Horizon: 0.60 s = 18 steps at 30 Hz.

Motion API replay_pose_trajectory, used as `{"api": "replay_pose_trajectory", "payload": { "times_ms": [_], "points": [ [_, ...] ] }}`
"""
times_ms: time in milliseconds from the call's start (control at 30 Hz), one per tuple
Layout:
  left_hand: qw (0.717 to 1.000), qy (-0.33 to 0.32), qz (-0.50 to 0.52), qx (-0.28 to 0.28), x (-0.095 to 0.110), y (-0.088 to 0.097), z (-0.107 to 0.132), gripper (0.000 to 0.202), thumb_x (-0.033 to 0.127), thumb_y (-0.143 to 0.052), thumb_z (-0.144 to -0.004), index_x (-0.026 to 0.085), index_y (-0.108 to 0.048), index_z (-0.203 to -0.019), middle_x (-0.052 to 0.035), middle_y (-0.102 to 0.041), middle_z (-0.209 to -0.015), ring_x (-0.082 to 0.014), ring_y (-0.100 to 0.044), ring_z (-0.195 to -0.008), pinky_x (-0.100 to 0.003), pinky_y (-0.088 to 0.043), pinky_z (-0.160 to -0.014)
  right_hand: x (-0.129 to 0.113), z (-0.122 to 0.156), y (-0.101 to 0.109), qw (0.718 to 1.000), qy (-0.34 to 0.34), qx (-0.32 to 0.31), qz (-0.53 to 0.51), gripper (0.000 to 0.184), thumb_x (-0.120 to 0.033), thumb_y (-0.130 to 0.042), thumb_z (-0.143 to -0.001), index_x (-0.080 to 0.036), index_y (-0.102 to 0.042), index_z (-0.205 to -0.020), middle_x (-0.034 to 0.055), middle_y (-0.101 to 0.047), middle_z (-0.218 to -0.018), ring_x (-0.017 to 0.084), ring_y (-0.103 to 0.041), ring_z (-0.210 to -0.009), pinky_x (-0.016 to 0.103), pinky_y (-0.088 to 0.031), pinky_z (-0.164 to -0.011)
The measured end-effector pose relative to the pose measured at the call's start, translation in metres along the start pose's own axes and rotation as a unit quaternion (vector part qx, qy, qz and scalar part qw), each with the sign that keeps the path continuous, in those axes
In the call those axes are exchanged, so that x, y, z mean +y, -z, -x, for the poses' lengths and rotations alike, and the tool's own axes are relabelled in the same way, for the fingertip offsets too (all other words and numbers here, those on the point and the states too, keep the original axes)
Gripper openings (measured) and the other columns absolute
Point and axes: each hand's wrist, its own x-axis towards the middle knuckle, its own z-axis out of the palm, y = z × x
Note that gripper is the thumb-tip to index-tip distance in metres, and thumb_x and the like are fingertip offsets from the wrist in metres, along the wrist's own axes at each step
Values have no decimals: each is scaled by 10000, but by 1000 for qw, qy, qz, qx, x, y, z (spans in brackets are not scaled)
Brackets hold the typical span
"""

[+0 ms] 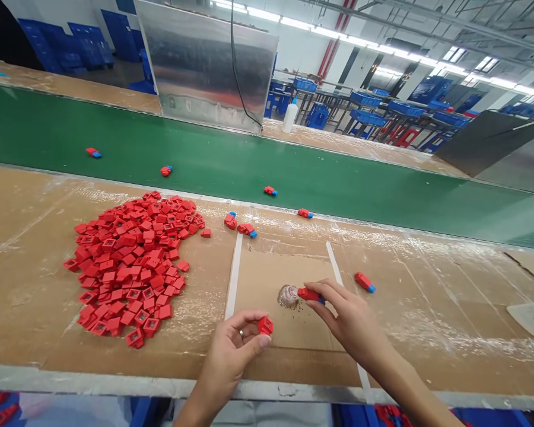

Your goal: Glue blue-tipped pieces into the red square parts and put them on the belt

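My left hand (229,362) pinches a red square plastic part (265,325) between thumb and fingers, above a cardboard sheet (267,279). My right hand (349,314) grips a red-and-blue plastic piece (310,295) by its fingertips, close to a small round ribbed object (288,296) lying on the cardboard among brown specks. A large heap of red square parts (129,267) lies to the left of both hands. Another red-and-blue piece (365,282) lies to the right of the cardboard, and a few more (248,230) lie beyond it.
A green conveyor belt (231,160) runs behind the film-covered bench, carrying several red-and-blue pieces. A steel sheet (204,65) stands over its far side. Beyond the belt are a white bottle (289,117), blue crates and work tables.
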Motion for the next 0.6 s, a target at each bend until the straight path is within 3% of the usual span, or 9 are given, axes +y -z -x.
{"api": "replay_pose_trajectory", "payload": {
  "times_ms": [600],
  "points": [
    [1000,-22,3,2,-2,-7,3,263,244,-818,-708,183,-723,-945,-28,-723,-837,-137,-631,-781,-222,-497,-736,-9,-7,3,999,29,-33,26,254,-309,-389,-1029,-206,-609,-1104,97,-671,-1026,235,-677,-879,344,-549,-723]
  ]
}}
